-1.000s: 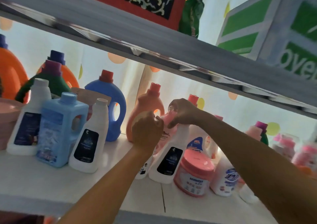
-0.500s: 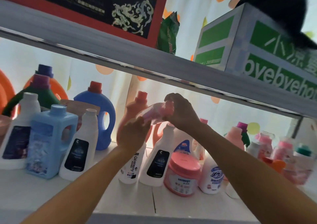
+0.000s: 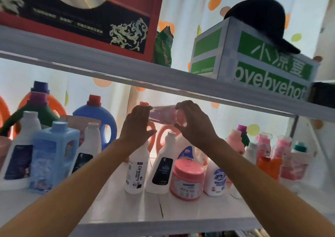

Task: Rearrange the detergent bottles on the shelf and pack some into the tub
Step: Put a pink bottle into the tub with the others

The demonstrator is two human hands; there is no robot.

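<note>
On the lower shelf (image 3: pixel 126 211), far left: two white bottles w/ dark labels (image 3: pixel 21 157) flank a light-blue square jug (image 3: pixel 52 155); behind them orange, green and blue handled jugs (image 3: pixel 96 117). None touched.

Centre, just under the upper shelf edge (image 3: pixel 163 79): a clear pink bottle (image 3: pixel 163 116) is held lying roughly horizontal in the air, well above the row, between both hands. Left hand (image 3: pixel 138 126) sits at its left end, fingers curled up around it, thumb splayed out below; the cap end looks to be on this side, a red bit peeks over the knuckles but can't be sure. Right hand (image 3: pixel 193 121) cups the other end, fingers wrapped over the clear base. So both grip it.

Below the hands: white "Oil enemy" bottle (image 3: pixel 136 171), another white bottle w/ black label (image 3: pixel 162 166), pink-lidded tub jar (image 3: pixel 187 179), small white bottle w/ blue print (image 3: pixel 215 179). Far right: cluster of small pink and orange bottles (image 3: pixel 268 157), blurred.

Step, as I read it: bottle lifted clear of the row, mid-carry; could be re-shelved or headed for the tub, which isn't in view. Next move needs a clean pull-back toward the body, staying under the upper shelf lip and above the white bottle necks, so nothing gets knocked over; keep it level in case the cap's loose.
</note>
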